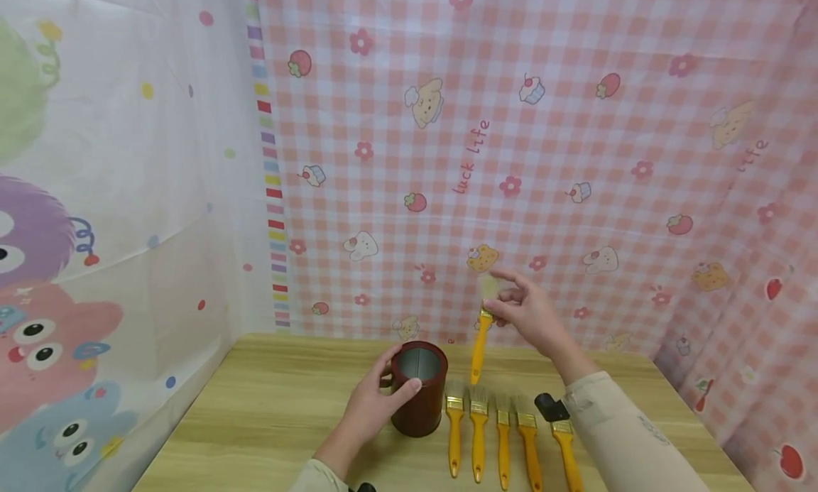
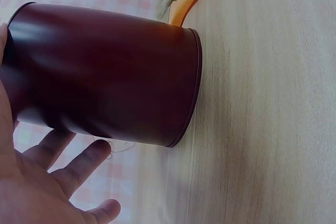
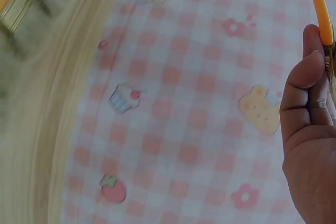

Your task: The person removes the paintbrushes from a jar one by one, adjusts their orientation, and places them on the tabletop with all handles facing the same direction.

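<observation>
My left hand (image 1: 377,392) holds a dark red cylindrical can (image 1: 418,407) by its upper part, with the thumb on the front side and the fingers at the left and back of the rim. The can stands upright on the table, its grey inside showing from above. In the left wrist view, some fingers spread beside the can wall (image 2: 105,77). My right hand (image 1: 527,311) pinches a paintbrush (image 1: 478,350) near its metal ferrule, bristles up and yellow handle hanging down, to the right of the can and above the table.
Several yellow-handled paintbrushes (image 1: 478,442) lie in a row right of the can, bristles towards the back. A black device (image 1: 552,407) shows by the right sleeve. Pink checked cloth (image 1: 396,158) hangs behind the wooden table (image 1: 255,407), and a cartoon-printed sheet (image 1: 128,229) hangs at left.
</observation>
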`<state>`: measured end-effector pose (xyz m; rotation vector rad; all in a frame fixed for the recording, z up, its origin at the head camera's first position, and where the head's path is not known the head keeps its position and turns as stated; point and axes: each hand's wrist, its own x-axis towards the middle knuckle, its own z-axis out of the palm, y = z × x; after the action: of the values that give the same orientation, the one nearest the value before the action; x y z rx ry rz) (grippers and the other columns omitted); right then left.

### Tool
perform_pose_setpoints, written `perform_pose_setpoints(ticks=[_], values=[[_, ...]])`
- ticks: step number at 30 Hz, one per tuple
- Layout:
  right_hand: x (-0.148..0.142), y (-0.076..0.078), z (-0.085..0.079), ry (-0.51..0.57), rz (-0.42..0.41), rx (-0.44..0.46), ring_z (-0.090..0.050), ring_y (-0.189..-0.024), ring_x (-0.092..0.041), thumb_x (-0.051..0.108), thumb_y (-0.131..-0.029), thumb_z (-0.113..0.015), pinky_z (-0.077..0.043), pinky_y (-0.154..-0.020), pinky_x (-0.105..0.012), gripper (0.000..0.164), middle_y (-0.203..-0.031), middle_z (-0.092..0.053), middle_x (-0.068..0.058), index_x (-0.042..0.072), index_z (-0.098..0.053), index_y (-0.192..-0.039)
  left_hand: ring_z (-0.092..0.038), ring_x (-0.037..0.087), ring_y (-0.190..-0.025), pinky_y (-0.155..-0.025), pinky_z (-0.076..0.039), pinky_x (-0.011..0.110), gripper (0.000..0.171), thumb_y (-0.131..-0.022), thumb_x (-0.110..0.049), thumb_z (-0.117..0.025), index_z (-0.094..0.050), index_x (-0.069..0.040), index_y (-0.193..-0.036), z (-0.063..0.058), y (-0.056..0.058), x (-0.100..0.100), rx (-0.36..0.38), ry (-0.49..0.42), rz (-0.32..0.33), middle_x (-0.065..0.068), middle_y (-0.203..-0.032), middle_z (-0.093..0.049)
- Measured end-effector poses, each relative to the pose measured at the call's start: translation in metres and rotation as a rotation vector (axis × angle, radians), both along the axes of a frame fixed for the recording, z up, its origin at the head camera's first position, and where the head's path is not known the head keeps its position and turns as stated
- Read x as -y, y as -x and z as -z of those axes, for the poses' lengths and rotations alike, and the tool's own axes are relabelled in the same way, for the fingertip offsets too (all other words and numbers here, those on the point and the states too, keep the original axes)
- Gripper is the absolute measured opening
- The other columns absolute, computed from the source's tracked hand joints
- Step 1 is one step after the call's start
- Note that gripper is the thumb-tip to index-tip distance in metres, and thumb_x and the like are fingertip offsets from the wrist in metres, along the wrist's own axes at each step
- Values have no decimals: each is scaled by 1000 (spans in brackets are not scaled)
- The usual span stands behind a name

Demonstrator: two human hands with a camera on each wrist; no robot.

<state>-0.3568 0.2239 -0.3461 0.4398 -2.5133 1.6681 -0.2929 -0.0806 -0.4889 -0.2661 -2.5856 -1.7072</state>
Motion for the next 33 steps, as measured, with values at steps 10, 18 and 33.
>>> perform_pose_setpoints(ticks=[10, 18, 33], values=[[-54, -10, 17, -87, 73, 36, -75, -82, -17, 21, -103, -75, -65, -76, -33, 70, -105, -74, -12, 16, -43, -165, -61, 39, -136, -101, -54, 68, 77, -97, -61, -73, -39, -43, -163, 1, -2, 1, 4, -5, 4, 12, -156, -59], [-120, -19, 50, -151, 111, 99, -74, -86, -17, 20, -104, -73, -64, -79, -32, 76, -102, -72, -12, 6, -33, -167, -61, 37, -137, -100, -55, 66, 78, -94, -65, -73, -39, -47, -162, -1, -1, 0, 10, -8, -4, 10, -155, -60], [-200, -37, 117, -370, 18, 502, -64, -74, -20, 23, -103, -74, -60, -74, -40, 74, -98, -74, -9, -9, -38, -160, -61, 37, -136, -102, -55, 65, 74, -97, -60, -74, -39, -50, -161, 2, 1, 0, 0, -4, -6, 11, -155, -60]])
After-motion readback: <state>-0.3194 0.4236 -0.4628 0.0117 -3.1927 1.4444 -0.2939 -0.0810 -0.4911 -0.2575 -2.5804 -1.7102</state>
